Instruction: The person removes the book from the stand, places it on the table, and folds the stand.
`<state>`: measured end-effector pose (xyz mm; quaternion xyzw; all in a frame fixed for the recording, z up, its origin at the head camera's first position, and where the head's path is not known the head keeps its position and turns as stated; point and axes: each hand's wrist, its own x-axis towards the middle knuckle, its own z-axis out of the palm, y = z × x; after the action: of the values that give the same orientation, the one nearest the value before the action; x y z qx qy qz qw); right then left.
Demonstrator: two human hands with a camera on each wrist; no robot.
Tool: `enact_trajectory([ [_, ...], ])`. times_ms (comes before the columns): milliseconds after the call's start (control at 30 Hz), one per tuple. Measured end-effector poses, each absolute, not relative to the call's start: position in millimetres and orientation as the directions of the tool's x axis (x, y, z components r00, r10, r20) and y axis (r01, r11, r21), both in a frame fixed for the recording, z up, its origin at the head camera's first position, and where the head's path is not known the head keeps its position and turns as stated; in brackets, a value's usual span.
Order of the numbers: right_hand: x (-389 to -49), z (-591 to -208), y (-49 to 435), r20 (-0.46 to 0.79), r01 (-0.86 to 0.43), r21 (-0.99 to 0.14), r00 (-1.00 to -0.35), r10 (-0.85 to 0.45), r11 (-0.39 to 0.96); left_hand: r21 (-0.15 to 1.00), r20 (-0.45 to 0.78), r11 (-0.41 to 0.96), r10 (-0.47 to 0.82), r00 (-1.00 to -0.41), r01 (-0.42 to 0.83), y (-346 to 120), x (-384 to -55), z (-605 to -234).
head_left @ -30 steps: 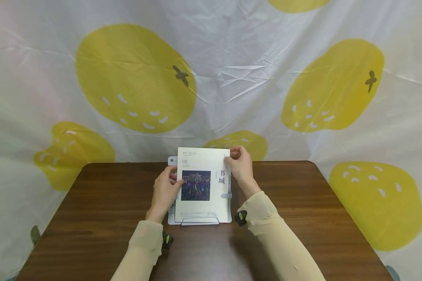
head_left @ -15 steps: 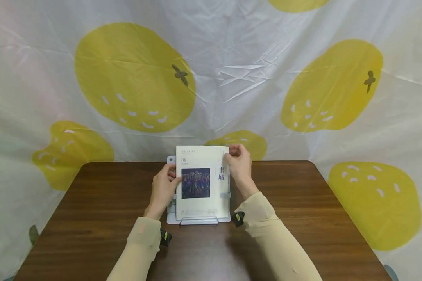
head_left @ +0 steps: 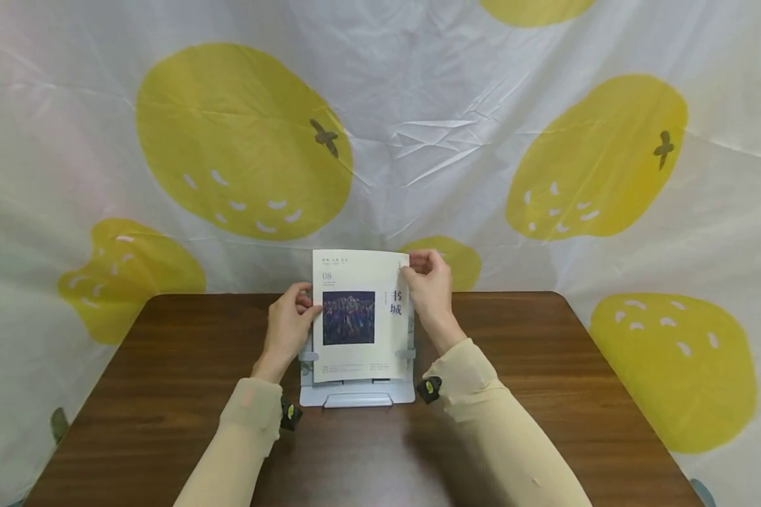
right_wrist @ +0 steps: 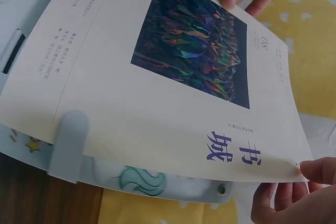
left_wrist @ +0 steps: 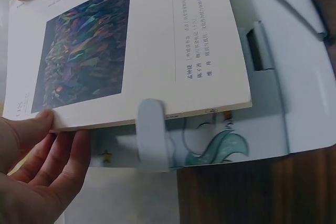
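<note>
A white magazine with a dark picture on its cover leans in front of a pale book stand. My left hand pinches its left edge, thumb on the cover and fingers behind. Up at the top right corner, my right hand grips it the same way. The magazine's lower edge is above the stand's wire lip. A grey clip overlaps the left edge in the left wrist view; another clip overlaps the opposite edge in the right wrist view. Most of the stand's back is hidden.
The stand rests on a dark brown wooden table, near its far edge. Behind the table hangs a white cloth printed with yellow fruit. Small black devices sit at both wrists.
Both hands have raised the magazine, so its bottom edge has left the wire lip and more of the stand's lower part shows. The stand has stayed in place.
</note>
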<state>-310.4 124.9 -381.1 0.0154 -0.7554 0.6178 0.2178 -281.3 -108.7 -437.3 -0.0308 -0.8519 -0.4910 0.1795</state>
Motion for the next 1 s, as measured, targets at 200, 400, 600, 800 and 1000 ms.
enact_trajectory([
  [200, -310.5, -369.4, 123.7, 0.382, -0.339, -0.919, -0.894, 0.236, 0.203, 0.820, 0.362, 0.515, -0.125, -0.924, 0.252, -110.5, -283.8, -427.8],
  [400, -307.3, -357.2, 125.6, 0.401, -0.362, -0.911, -0.889, 0.223, 0.195, 0.817, 0.383, 0.508, -0.126, -0.915, 0.273, -110.4, -286.3, -418.7],
  [600, -304.3, -340.5, 127.4, 0.448, -0.422, -0.893, -0.867, 0.218, 0.158, 0.805, 0.448, 0.486, -0.120, -0.886, 0.341, -111.4, -288.8, -403.9],
  [800, -300.2, -320.9, 122.7, 0.493, -0.479, -0.870, -0.848, 0.194, 0.116, 0.782, 0.516, 0.478, -0.138, -0.846, 0.399, -118.4, -286.6, -387.5],
  [1000, -294.0, -305.5, 115.1, 0.508, -0.501, -0.861, -0.844, 0.170, 0.086, 0.768, 0.544, 0.479, -0.136, -0.828, 0.425, -128.5, -281.2, -374.4],
])
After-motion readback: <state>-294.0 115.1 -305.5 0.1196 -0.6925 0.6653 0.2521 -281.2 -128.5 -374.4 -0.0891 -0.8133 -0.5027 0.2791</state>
